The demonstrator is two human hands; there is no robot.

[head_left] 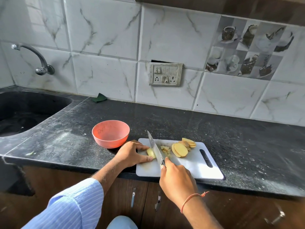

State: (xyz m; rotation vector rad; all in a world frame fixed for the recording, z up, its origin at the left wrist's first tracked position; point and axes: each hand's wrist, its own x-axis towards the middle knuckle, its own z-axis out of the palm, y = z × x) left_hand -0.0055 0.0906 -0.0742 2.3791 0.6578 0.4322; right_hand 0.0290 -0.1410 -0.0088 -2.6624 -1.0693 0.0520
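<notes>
White plastic makes up the cutting board (194,164), which is laid at the lower middle of the frame, by the front edge of the dark stone table (181,119). At the board's left end a potato piece (151,152) is pinched between the thumb and curled fingers of the left hand (132,152). Its forearm is extended from a blue striped sleeve (74,204) at the lower left. The knife (155,148) is gripped by its handle in the right hand (177,180), fingers wrapped round it. The blade is set against the right side of the potato piece, with the tip pointed up the frame. Chopped bits (165,149) and round slices (180,149) are heaped right of the blade. A pink bowl (110,133) is placed just left of the board, behind the left hand; only its inner wall is seen. A black sink (24,111) is sunk at the left edge.
</notes>
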